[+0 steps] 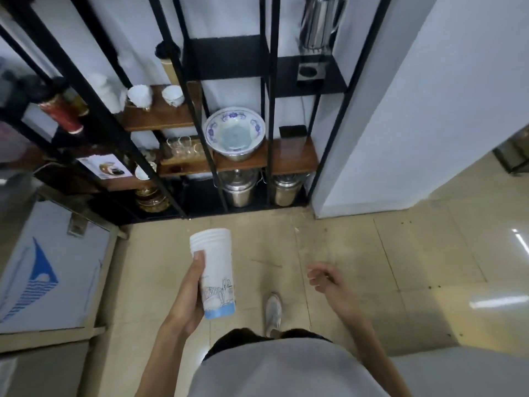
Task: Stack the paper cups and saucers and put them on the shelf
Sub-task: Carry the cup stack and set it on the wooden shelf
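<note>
A stack of paper cups [214,272], white with a blue line drawing and a pale blue band at one end, is held in the air above the tiled floor [357,253], in front of the shelf [292,159] and well apart from it. The stack is tilted, its nested rims pointing toward the shelf. The left hand [192,293] is wrapped around the stack's side, thumb pressed along the white wall. The right hand [326,277] hangs to the right of the stack, empty, fingers loosely curled. On the shelf's wooden board sits a blue-patterned bowl [235,133]; below it stand two steel pots [259,189]. A shoe [273,312] shows below the stack.
</note>
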The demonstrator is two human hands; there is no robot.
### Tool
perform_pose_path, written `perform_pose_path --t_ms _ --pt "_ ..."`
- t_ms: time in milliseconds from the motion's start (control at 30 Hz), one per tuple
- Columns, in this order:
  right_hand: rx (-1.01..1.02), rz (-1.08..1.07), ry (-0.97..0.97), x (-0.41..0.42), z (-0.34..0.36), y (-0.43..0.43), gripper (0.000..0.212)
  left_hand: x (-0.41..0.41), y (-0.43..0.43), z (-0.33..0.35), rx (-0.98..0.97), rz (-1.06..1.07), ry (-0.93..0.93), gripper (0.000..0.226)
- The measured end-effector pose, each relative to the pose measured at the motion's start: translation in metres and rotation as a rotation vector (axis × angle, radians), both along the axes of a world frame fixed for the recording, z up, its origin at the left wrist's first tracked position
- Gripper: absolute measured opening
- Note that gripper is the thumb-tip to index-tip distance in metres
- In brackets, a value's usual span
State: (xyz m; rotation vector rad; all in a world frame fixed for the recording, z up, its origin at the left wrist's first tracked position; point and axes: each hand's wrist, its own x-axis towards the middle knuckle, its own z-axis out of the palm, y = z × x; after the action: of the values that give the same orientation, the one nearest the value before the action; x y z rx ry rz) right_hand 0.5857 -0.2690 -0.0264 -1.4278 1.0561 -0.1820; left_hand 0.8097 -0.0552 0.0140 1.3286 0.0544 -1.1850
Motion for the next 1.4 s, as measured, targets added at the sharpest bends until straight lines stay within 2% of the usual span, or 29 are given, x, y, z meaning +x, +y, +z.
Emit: perform_pose_path --t_ms 200,400,533,600,667,800,900,1000,1100,1133,1200,1267,1300,1333,1400 --pt "-0.114 0.060 -0.279 0.196 0.059 -0.102 0.029 0.071 -0.038 0.002 -0.018 0.115 -0.083 0.058" --pt "-0.160 0.231 -0.312 0.340 0.088 -0.159 0.022 0.178 -0.104 -0.009 -0.020 0.157 -0.134 0.055" --pt "-0.172 0.154 -0.281 0.378 0.084 -0.163 0.020 0.261 -0.166 0.002 -0.060 0.093 -0.201 0.069" --pt "-0.102 0.136 -0.259 0.380 0.078 -0.167 0.022 0.299 -0.200 0.015 -0.103 0.050 -0.246 0.074" --pt "-0.049 0.155 -0.243 0.380 0.076 -0.174 0.023 0.330 -0.231 0.036 -0.156 0.020 -0.272 0.073" --pt "-0.100 0.083 -0.310 0.400 0.111 -0.216 0.021 0.365 -0.281 0.095 -0.298 -0.034 -0.406 0.067" --pt "-0.373 0.101 -0.449 0.424 0.189 -0.259 0.022 0.380 -0.299 0.160 -0.464 -0.045 -0.489 0.072" --pt "-0.851 0.130 -0.651 0.445 0.290 -0.298 0.027 0.396 -0.307 0.242 -0.669 -0.138 -0.607 0.080" --pt "-1.319 0.076 -0.758 0.473 0.379 -0.329 0.031 0.411 -0.325 0.332 -0.776 -0.063 -0.848 0.090" --pt "-1.434 0.086 -0.710 0.486 0.400 -0.338 0.029 0.413 -0.336 0.362 -0.813 -0.059 -0.925 0.085" --pt "-1.558 0.188 -0.395 0.513 0.427 -0.349 0.032 0.419 -0.361 0.407 -0.829 -0.050 -1.080 0.073" --pt "-1.571 0.309 -0.032 0.535 0.428 -0.353 0.066 0.431 -0.393 0.431 -0.781 0.009 -1.186 0.075" --pt "-1.542 0.365 0.066 0.543 0.420 -0.352 0.080 0.439 -0.410 0.436 -0.737 0.051 -1.216 0.077" --pt "-1.519 0.391 0.108 0.549 0.410 -0.350 0.089 0.447 -0.426 0.440 -0.689 0.086 -1.246 0.077" --pt "-1.554 0.328 0.087 0.554 0.394 -0.349 0.088 0.464 -0.457 0.444 -0.617 0.102 -1.284 0.074"
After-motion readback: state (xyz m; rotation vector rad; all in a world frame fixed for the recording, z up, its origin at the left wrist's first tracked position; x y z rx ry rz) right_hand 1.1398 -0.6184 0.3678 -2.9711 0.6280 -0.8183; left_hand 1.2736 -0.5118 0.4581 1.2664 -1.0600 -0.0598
